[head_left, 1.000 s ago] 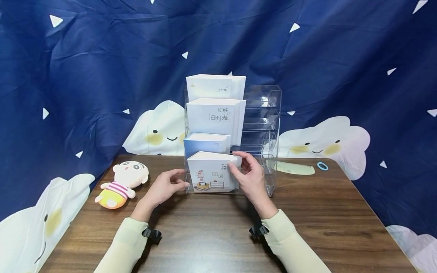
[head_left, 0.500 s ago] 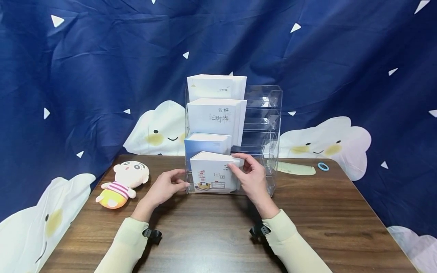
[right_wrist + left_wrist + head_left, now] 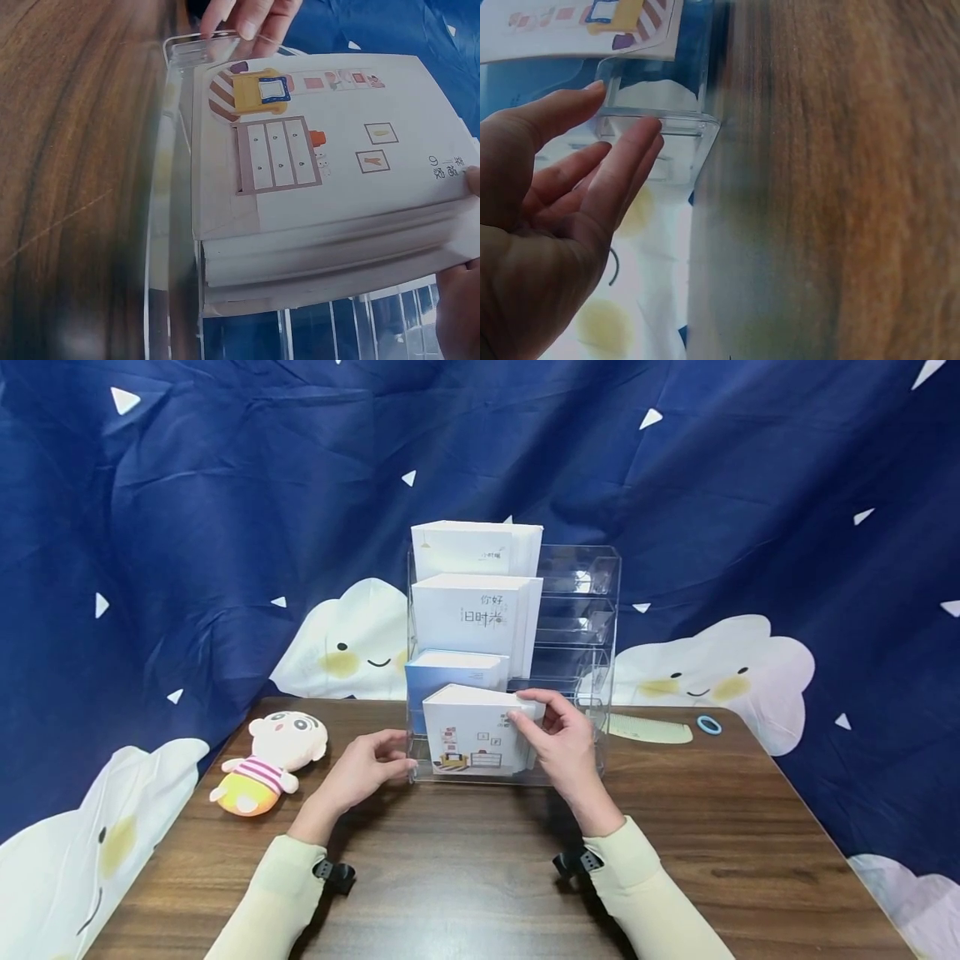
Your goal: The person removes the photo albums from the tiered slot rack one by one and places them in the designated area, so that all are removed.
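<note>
A clear tiered display rack stands on the table, with white and blue books in its left half. My right hand pinches the upper right corner of a stack of white books at the lowest tier, thumb on the cover and fingers behind. The front cover shows a dresser and a yellow armchair. Layered page edges show along the stack's side in the right wrist view. My left hand touches the rack's lower left corner, fingers nearly straight and thumb at the front edge.
Behind the held stack, blue books and white books fill higher tiers. A plush doll lies at left on the table. A pale green comb and blue ring lie at right. A blue curtain hangs behind.
The held stack of books has shifted right and slightly up along the lowest tier, with my right hand moving along. My left hand stays at the rack's corner.
</note>
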A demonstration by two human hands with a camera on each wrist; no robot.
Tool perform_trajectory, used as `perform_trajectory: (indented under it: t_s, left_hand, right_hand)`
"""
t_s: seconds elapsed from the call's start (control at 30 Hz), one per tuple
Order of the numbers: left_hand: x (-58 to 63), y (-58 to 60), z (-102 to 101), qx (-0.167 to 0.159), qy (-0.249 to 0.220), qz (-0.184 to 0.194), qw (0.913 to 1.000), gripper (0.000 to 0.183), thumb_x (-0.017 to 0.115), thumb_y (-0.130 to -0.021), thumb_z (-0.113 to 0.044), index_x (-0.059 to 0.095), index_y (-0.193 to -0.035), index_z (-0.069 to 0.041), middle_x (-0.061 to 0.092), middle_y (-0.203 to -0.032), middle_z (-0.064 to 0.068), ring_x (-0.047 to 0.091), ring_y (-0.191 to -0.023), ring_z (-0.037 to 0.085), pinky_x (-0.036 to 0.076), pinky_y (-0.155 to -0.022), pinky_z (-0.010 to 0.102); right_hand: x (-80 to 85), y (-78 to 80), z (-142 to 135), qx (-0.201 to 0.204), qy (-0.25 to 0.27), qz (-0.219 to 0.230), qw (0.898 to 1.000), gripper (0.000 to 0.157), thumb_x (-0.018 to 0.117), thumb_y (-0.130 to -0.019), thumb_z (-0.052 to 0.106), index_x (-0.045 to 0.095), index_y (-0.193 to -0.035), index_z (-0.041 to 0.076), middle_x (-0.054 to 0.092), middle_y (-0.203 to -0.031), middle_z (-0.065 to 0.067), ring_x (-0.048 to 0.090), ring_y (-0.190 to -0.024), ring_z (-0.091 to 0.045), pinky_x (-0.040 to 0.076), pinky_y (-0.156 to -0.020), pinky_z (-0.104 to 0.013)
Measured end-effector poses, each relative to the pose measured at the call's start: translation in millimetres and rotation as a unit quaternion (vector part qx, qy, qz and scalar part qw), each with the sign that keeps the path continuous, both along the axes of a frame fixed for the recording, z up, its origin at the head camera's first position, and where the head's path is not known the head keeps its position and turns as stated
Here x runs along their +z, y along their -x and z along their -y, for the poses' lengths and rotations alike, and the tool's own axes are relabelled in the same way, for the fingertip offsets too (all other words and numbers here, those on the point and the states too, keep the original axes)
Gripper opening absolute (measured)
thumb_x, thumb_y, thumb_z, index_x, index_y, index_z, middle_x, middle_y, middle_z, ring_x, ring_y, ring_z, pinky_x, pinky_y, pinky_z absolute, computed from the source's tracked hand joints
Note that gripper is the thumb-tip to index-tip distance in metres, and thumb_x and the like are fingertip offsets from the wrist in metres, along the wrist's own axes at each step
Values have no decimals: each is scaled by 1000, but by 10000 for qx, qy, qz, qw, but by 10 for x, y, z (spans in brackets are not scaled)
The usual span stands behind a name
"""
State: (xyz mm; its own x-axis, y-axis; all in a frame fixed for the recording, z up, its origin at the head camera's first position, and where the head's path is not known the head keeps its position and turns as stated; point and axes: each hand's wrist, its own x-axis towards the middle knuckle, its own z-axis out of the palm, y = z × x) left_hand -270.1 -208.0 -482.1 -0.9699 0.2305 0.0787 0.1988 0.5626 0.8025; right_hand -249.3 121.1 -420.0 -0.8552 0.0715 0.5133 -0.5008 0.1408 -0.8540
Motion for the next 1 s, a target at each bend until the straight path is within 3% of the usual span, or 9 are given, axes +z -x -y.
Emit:
perform_trajectory:
  t_s: [0.2,0.4,0.67,0.87,1.0]
  left_hand:
    - [5,1,3,3,29,16,10000,56,86,-101,-26,68,-149,-1,85,-122,16,81,-113,26,63,-94,39]
    - [15,-10,0,-13,-19,30,10000,57,86,-101,-25,68,-149,0,85,-120,16,81,-111,26,62,-91,35]
    - [0,-20,6,42,-12,-14,10000,58,86,-101,-25,67,-149,0,85,-118,15,81,-111,25,62,-95,35]
    - [-8,-18,9,-5,-60,44,10000,57,86,-101,-25,67,-149,0,85,-118,15,81,-110,24,62,-93,32]
    - [-5,-16,5,-23,-59,64,10000,57,86,-101,-25,67,-149,0,85,-119,15,81,-110,24,62,-93,32]
  right_hand:
    - [83,-35,-35,-88,122,90,9998,30,87,-95,0,80,-124,2,81,-103,-21,69,-79,-3,57,-68,-16]
    - [181,-65,-93,-19,409,-119,9991,31,85,-94,-7,79,-124,-4,82,-100,-5,71,-81,-2,59,-70,-16]
    - [297,-89,-257,-198,461,-170,9986,32,85,-94,-6,79,-125,-5,82,-96,-2,71,-77,-1,59,-68,-17]
    - [429,-130,-487,-493,512,-239,9972,32,83,-93,-11,78,-124,-9,75,-78,13,59,-62,3,49,-56,-15]
    - [509,-150,-666,-820,299,-395,9954,31,84,-93,-9,77,-124,-9,66,-69,15,47,-55,3,38,-51,-15]
